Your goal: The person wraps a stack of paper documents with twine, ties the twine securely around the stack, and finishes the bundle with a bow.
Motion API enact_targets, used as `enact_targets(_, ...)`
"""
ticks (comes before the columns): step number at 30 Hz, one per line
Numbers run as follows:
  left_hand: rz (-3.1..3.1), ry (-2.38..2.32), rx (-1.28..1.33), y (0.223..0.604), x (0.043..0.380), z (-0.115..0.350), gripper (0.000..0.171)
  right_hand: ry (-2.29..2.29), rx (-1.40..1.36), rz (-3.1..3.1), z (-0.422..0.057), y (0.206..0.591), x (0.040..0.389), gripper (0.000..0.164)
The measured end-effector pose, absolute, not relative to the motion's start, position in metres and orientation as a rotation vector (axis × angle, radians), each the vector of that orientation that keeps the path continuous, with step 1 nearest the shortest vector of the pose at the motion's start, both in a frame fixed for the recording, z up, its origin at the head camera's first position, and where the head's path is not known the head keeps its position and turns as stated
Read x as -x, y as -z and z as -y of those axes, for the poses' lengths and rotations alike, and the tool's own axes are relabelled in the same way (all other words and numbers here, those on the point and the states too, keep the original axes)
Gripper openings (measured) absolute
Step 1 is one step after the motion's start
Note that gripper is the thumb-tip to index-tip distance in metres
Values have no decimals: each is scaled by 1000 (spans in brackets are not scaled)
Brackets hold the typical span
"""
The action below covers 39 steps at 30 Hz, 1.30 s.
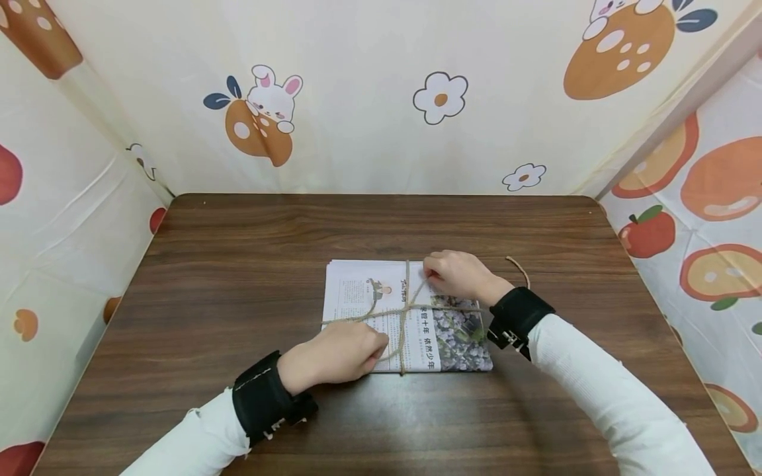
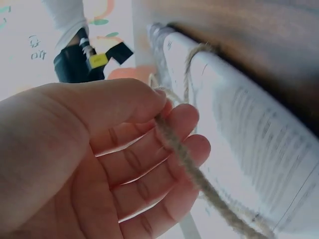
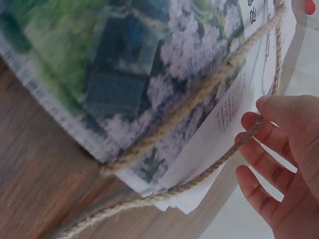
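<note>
A flat stack of folded newspapers (image 1: 351,284) lies on the table with twine (image 1: 440,307) wrapped round it both ways, crossing near the middle. My left hand (image 1: 339,350) is over the stack's front left part. In the left wrist view, its thumb and forefinger pinch a strand of twine (image 2: 187,162). My right hand (image 1: 461,272) is at the back right of the stack and pinches another strand of twine (image 3: 234,147), whose tail runs off the papers onto the table. Both strands lead toward the crossing, and the papers lie flat beneath.
The brown wooden table (image 1: 238,251) has rounded far corners. Its back meets a cream curtain (image 1: 357,132) printed with rabbits and flowers. Fruit-patterned cloth (image 1: 702,218) hangs on the right side. A loose twine end (image 1: 518,268) curls up beside the right wrist's black band (image 1: 519,317).
</note>
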<state>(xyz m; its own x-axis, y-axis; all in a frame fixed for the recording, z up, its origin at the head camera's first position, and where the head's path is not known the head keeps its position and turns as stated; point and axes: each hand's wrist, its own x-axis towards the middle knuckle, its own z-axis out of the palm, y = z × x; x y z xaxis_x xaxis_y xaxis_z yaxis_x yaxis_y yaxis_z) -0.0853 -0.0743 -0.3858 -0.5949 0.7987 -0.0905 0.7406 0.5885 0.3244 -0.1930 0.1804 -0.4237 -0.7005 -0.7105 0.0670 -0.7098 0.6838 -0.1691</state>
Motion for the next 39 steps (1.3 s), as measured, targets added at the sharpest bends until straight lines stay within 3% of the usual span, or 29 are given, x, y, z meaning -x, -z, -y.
enact_targets(22, -2802, -373, -1155, 346, 101, 94, 17, 287, 1282, -2913, -191, 417, 187, 6)
enact_targets(39, -3031, -173, -1173, 351, 127, 91, 11, 284, 1314, -2981, -205, 413, 183, 4)
